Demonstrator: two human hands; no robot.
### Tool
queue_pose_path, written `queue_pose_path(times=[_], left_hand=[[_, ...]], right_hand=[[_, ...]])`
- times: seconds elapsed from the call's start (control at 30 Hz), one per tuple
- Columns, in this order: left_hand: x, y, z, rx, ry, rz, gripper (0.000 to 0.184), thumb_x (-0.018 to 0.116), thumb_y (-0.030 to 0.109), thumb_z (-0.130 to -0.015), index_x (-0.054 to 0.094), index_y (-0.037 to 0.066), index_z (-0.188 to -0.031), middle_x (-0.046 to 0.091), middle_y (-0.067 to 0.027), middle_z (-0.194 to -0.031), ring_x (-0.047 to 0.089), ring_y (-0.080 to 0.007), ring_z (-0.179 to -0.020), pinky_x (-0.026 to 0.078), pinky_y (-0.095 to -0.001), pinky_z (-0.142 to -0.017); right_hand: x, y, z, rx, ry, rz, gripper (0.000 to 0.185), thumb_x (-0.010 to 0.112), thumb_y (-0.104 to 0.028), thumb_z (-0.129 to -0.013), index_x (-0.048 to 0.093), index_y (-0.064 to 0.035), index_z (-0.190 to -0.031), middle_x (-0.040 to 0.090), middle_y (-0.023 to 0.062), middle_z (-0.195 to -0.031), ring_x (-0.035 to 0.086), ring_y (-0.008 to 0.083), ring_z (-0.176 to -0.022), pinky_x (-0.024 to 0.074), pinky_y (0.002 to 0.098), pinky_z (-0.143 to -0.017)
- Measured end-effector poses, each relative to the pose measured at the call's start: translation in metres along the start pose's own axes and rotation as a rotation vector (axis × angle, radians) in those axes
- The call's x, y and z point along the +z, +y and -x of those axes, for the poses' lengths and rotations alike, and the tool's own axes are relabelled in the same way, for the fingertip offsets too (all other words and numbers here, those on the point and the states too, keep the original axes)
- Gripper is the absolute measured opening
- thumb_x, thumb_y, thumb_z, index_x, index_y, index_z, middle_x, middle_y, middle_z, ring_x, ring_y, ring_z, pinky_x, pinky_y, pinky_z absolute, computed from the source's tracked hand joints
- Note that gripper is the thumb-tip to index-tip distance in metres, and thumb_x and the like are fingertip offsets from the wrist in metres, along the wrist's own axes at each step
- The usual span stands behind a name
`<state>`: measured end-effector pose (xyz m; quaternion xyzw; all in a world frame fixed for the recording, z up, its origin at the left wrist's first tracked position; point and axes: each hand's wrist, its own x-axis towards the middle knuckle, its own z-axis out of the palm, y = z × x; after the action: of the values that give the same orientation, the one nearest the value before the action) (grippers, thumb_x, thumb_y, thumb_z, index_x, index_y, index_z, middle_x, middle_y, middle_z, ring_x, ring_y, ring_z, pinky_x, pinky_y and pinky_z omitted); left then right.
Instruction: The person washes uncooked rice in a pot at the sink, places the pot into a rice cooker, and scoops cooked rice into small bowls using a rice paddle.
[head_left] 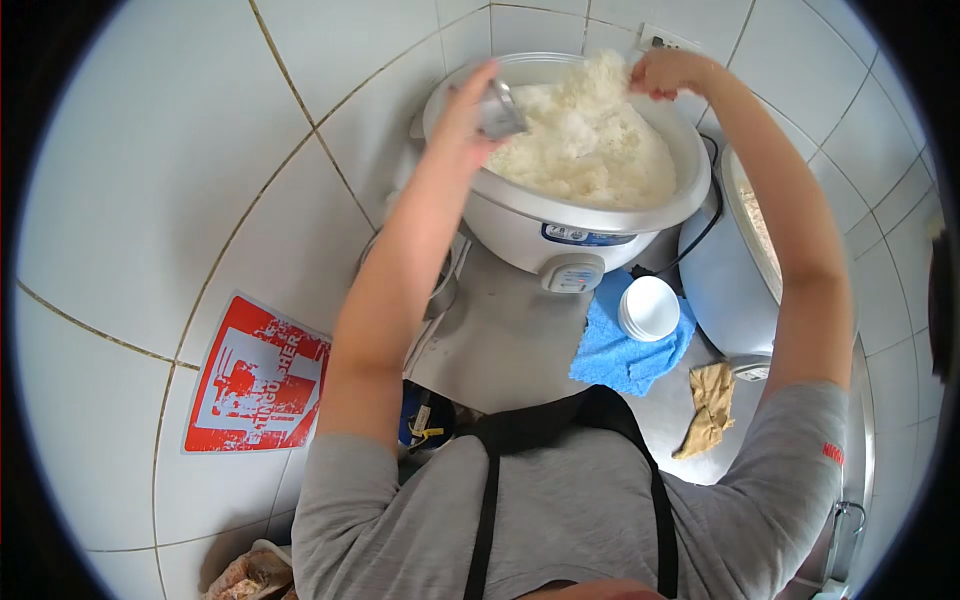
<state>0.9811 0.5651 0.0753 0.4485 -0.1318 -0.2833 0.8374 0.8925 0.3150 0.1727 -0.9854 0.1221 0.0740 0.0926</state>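
Observation:
A large white rice cooker (490, 215) stands open against the tiled wall, full of cooked white rice (620, 165). Over the left part of its rim, my left hand (468, 118) grips a metal cup (502, 110), which is tilted. At the back right of the pot my right hand (675, 75) is closed, its fingers blurred. Just left of those fingers a heaped clump of rice (603, 80) is raised above the rest. Whatever the right hand holds under that clump is hidden by rice and blur.
A second cooker (725, 270) stands at right. On the steel counter (490, 330) are a blue cloth (600, 350), stacked white bowls (650, 308) and a brown cloth (708, 405). A metal pot (443, 290) sits by my left forearm. A socket (665, 40) is behind.

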Motion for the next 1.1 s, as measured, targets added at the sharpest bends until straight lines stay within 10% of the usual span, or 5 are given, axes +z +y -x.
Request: queue_pose_path(times=[0.1, 0.17, 0.27, 0.57, 1.1], left_hand=[[0.04, -0.022, -0.013, -0.191, -0.006, 0.112, 0.063, 0.059, 0.051, -0.075, 0.04, 0.016, -0.124, 0.042, -0.0119, -0.127, 0.039, -0.0305, -0.117, 0.029, -0.0554, -0.094], [0.06, -0.027, -0.011, -0.252, -0.084, 0.313, 0.062, 0.055, 0.052, -0.077, 0.039, 0.016, -0.125, 0.039, -0.0127, -0.129, 0.039, -0.0313, -0.117, 0.029, -0.0564, -0.094], [0.074, -0.026, -0.004, -0.217, -0.073, 0.365, 0.062, 0.049, 0.054, -0.079, 0.037, 0.015, -0.126, 0.035, -0.0129, -0.13, 0.037, -0.0329, -0.117, 0.03, -0.0569, -0.093], [0.044, 0.005, -0.005, -0.187, -0.084, 0.419, 0.061, 0.045, 0.051, -0.084, 0.035, 0.01, -0.129, 0.032, -0.0168, -0.133, 0.035, -0.0341, -0.119, 0.034, -0.0568, -0.093], [-0.001, 0.023, 0.008, -0.165, -0.186, 0.393, 0.065, 0.043, 0.052, -0.082, 0.034, 0.007, -0.129, 0.032, -0.0213, -0.133, 0.034, -0.0393, -0.119, 0.036, -0.0568, -0.092]], right_hand=[[-0.036, -0.025, -0.012, 0.039, -0.038, 0.279, 0.014, 0.053, -0.011, -0.077, 0.065, -0.0095, -0.085, 0.058, 0.0055, -0.065, 0.053, 0.0137, -0.056, 0.0393, 0.0313, -0.053], [-0.039, -0.056, -0.02, 0.208, -0.044, 0.585, 0.02, 0.059, -0.015, -0.073, 0.069, -0.0065, -0.088, 0.067, 0.0122, -0.093, 0.063, 0.0263, -0.089, 0.0345, 0.042, -0.093], [-0.03, -0.082, 0.011, 0.071, 0.564, 0.917, 0.017, 0.058, -0.014, -0.073, 0.069, -0.0072, -0.083, 0.067, 0.013, -0.09, 0.064, 0.0241, -0.087, 0.0336, 0.042, -0.095], [-0.033, -0.049, -0.003, 0.084, 0.894, 0.836, 0.016, 0.062, -0.016, -0.073, 0.065, -0.0066, -0.085, 0.066, 0.0129, -0.083, 0.063, 0.0252, -0.081, 0.0401, 0.0444, -0.085], [0.121, 0.011, -0.01, -0.39, 0.17, 0.177, 0.025, 0.056, -0.015, -0.082, 0.065, -0.0195, -0.105, 0.066, 0.0015, -0.094, 0.056, 0.0161, -0.089, 0.0195, 0.038, -0.096]])
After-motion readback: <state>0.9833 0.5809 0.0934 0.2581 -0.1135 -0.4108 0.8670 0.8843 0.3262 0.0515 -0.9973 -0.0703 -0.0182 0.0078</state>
